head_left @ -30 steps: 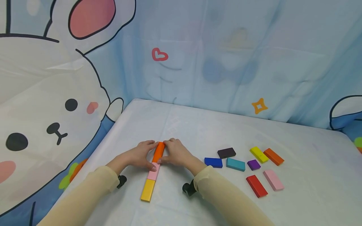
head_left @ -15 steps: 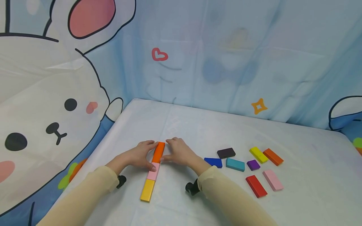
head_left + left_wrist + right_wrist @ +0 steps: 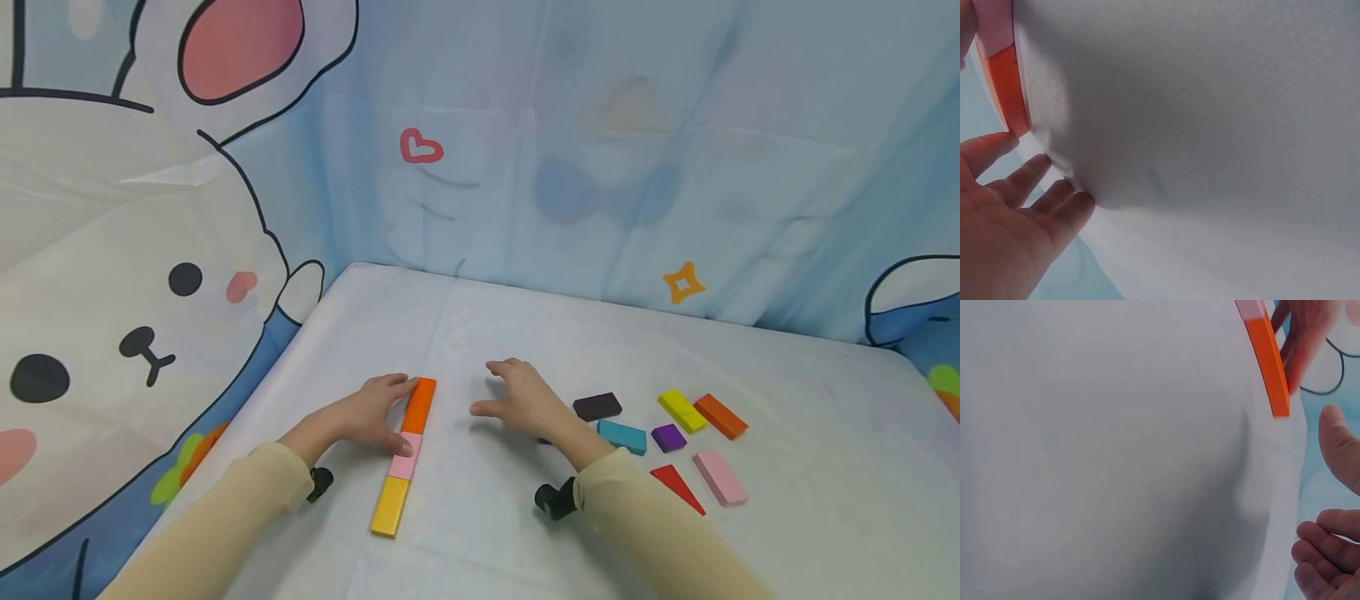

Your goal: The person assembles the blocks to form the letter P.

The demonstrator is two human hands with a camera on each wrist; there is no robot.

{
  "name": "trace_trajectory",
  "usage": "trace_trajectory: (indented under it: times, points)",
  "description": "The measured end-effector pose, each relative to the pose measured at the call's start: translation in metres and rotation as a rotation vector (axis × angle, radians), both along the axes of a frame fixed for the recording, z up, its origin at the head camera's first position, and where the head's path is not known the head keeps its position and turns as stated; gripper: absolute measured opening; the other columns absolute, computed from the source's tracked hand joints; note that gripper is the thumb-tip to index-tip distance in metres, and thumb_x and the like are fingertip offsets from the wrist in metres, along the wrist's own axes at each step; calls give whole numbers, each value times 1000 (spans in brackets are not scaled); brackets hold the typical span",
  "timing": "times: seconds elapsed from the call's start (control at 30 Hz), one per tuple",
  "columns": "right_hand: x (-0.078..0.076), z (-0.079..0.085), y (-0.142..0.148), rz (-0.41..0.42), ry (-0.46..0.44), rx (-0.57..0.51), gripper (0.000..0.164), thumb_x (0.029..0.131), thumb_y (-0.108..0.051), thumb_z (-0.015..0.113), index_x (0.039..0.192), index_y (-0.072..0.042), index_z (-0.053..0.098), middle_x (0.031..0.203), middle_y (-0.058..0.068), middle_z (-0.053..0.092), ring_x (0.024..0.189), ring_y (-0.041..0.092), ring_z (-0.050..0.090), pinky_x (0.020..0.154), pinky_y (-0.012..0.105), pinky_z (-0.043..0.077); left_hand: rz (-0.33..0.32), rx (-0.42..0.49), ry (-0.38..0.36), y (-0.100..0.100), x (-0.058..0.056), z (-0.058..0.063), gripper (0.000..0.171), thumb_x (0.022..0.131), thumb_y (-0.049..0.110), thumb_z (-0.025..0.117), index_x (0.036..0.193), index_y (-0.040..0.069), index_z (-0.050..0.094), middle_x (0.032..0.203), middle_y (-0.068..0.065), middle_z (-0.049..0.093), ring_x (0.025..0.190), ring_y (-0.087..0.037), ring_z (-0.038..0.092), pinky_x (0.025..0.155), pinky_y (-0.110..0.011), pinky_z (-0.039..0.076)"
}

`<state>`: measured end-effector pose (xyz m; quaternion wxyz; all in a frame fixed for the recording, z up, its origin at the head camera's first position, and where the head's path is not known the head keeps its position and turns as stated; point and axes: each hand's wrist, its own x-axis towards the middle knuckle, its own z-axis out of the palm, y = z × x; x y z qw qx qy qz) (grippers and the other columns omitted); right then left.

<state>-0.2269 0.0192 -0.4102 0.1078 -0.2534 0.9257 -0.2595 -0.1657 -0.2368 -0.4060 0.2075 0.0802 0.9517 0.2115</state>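
Three blocks lie end to end in a line on the white table: an orange block (image 3: pixel 419 405) at the far end, a pink block (image 3: pixel 401 468) in the middle and a golden-yellow block (image 3: pixel 391 507) nearest me. My left hand (image 3: pixel 372 414) rests along the left side, its thumb on the pink block and its index fingertip at the orange block's far end. In the left wrist view its other fingers (image 3: pixel 1063 215) are spread and loosely bent. My right hand (image 3: pixel 528 402) is apart from the line, thumb and fingers spread, holding nothing.
Loose blocks lie on the right: black (image 3: pixel 597 407), teal (image 3: pixel 622 437), purple (image 3: pixel 668 437), yellow (image 3: pixel 682 411), orange (image 3: pixel 721 416), pink (image 3: pixel 720 477) and red (image 3: pixel 678 490). My right forearm covers most of a blue block and part of the red one. A printed curtain (image 3: pixel 600 150) stands behind the table.
My right hand has let go of the orange block and moved right, away from the line. The left hand and the three lined-up blocks have stayed in place.
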Motion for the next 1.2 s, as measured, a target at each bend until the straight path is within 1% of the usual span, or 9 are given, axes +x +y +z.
trace_trajectory:
  times: [0.1, 0.23, 0.4, 0.5, 0.83, 1.03, 1.2]
  points:
    - [-3, 0, 22, -15, 16, -10, 76, 91, -36, 78, 146, 7, 50, 146, 26, 55, 139, 42, 50, 116, 55, 42, -2, 2, 7, 0, 0, -1, 99, 82, 33, 86, 161, 11, 31, 167, -17, 28, 153, -39, 28, 119, -58, 37]
    - [-5, 2, 47, -51, 19, 9, 76, 91, -37, 77, 146, 8, 49, 146, 28, 54, 139, 44, 49, 115, 58, 42, 1, 1, 8, 0, 1, 0, 98, 82, 32, 86, 161, 11, 32, 167, -17, 29, 152, -39, 29, 119, -59, 37]
    - [-4, 5, 70, -106, -1, 38, 76, 92, -39, 76, 147, 7, 48, 147, 29, 53, 139, 47, 47, 116, 61, 39, -1, 2, 3, 1, 2, 2, 98, 83, 31, 86, 161, 10, 31, 167, -17, 29, 152, -40, 29, 119, -59, 37]
    - [-3, 5, 82, -125, 4, 46, 76, 93, -38, 75, 146, 8, 48, 146, 30, 53, 138, 48, 47, 116, 62, 39, -4, 4, 2, 1, 2, 3, 98, 83, 31, 86, 161, 9, 31, 167, -18, 28, 152, -40, 28, 119, -59, 36]
    - [3, -3, 114, -209, 38, 97, 77, 92, -39, 76, 145, 10, 48, 145, 34, 51, 135, 52, 46, 114, 65, 38, -10, 5, 10, 1, 4, 3, 98, 84, 32, 85, 161, 9, 31, 167, -18, 28, 153, -40, 27, 120, -60, 34]
    - [7, -6, 129, -260, 23, 145, 81, 91, -44, 75, 143, 11, 48, 143, 37, 51, 129, 52, 48, 110, 65, 43, -18, 5, 13, 1, 5, 5, 97, 84, 32, 85, 161, 7, 31, 167, -18, 28, 153, -41, 27, 120, -60, 34]
    - [10, -7, 133, -303, 0, 172, 84, 91, -46, 75, 143, 14, 47, 141, 39, 50, 127, 51, 50, 109, 65, 43, -23, 10, 15, 2, 5, 4, 97, 84, 31, 85, 161, 7, 31, 167, -19, 28, 153, -41, 27, 120, -60, 35]
